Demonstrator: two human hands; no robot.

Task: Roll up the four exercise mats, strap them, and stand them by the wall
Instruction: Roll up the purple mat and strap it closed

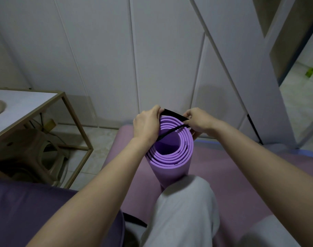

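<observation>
Head view: you pinch a black strap (pixel 171 115) between both hands, the left hand (pixel 146 126) curled on one end at the rim of the rolled purple mat (pixel 170 157), the right hand (pixel 199 122) gripping the other. The roll stands on end against your knee (pixel 184 202), on a pink mat (pixel 232 175) that lies flat on the floor.

The coils gape. The strap crosses the open top and does not go round the body, so it looks likely to slide off and let the foam spring loose. Shift the knee and the roll may well topple.

Panelled white doors (pixel 116 50) rise beyond. A gold-framed surface (pixel 27 107) with a stool (pixel 45 154) under it crowds the left. A dark purple cushion or mat (pixel 27 211) lies at your left elbow, and another dark strap (pixel 134 221) below.
</observation>
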